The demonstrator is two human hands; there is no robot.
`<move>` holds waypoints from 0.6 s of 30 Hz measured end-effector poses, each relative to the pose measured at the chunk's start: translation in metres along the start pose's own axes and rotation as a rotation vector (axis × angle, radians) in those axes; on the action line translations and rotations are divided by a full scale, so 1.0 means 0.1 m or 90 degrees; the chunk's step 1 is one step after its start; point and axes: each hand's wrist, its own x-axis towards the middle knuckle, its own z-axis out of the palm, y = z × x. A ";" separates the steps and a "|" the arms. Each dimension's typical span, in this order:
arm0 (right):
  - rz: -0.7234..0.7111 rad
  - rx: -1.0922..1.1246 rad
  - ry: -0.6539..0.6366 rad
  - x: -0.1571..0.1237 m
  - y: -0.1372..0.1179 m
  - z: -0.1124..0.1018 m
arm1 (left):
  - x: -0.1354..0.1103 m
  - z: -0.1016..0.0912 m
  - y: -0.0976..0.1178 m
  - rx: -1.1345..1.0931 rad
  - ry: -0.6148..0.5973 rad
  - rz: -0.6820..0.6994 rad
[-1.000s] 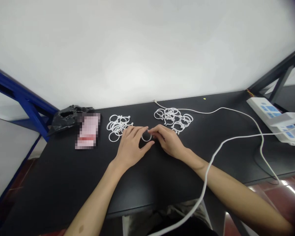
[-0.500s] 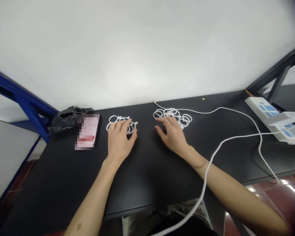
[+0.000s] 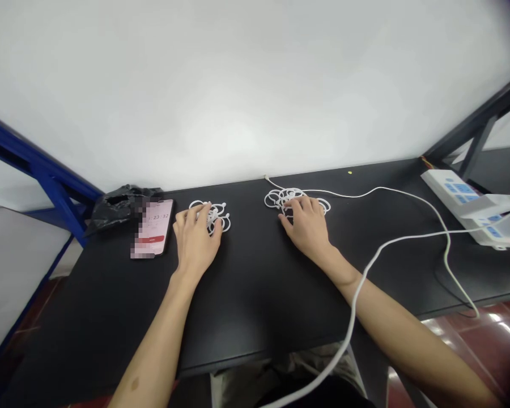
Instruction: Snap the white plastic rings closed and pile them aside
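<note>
Two heaps of white plastic rings lie on a black table (image 3: 246, 294). My left hand (image 3: 194, 241) lies flat over the left heap of rings (image 3: 216, 216), fingers stretched out on top of it. My right hand (image 3: 306, 225) reaches into the right heap of rings (image 3: 278, 198), fingers spread and pressing on the rings. Neither hand has a ring lifted off the table.
A phone (image 3: 153, 226) lies left of my left hand, a crumpled black bag (image 3: 114, 205) behind it. White cables (image 3: 391, 241) cross the table's right half toward a white power strip (image 3: 471, 204). Blue frame at left, black frame at right, white wall behind.
A second ago both hands held one ring together at the middle. They have parted since: the left went to the left heap, the right to the right heap.
</note>
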 end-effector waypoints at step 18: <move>-0.134 0.353 0.088 -0.06 -0.25 -0.17 | -0.13 0.01 0.29 -0.201 -0.024 0.198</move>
